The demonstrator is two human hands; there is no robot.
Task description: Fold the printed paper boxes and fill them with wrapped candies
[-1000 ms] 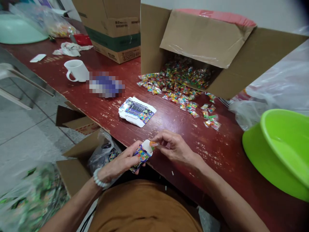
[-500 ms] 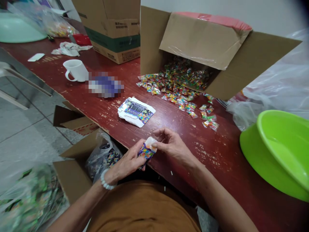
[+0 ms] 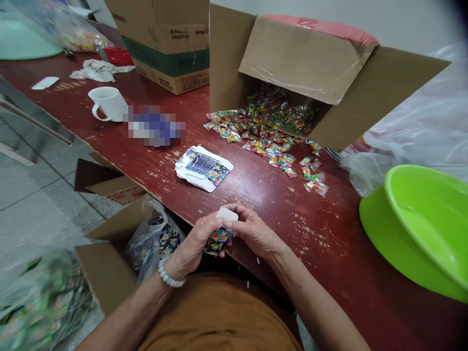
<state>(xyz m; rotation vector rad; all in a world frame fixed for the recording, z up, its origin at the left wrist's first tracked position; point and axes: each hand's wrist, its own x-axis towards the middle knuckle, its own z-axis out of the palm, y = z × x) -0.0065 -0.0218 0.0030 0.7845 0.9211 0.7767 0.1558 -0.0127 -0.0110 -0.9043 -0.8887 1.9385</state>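
Between both hands, at the table's near edge, is a small printed candy box [image 3: 218,238], dark with colourful pictures, its white flap [image 3: 227,214] sticking up. My left hand [image 3: 199,239] is closed round the left side of the box. At the flap, my right hand [image 3: 252,228] pinches with thumb and fingers from the right. What lies inside the box is hidden. Just beyond my hands sits a fanned stack of flat candy boxes [image 3: 206,168]. Farther back, small clear packets of coloured candy [image 3: 272,146] spill from a tipped cardboard carton [image 3: 292,63].
A green basin [image 3: 395,229] stands at the right. A white mug [image 3: 108,104] and a blurred-out purple item [image 3: 157,127] are at the left, before a taped carton [image 3: 171,53]. Below the edge, an open carton [image 3: 106,273] holds a bag of dark packs [image 3: 168,236], beside green packs [image 3: 47,302].
My right hand has moved in closer to the box and its fingers now press at the flap. The orange bit seen at the opening is now out of sight. The view shifted slightly.
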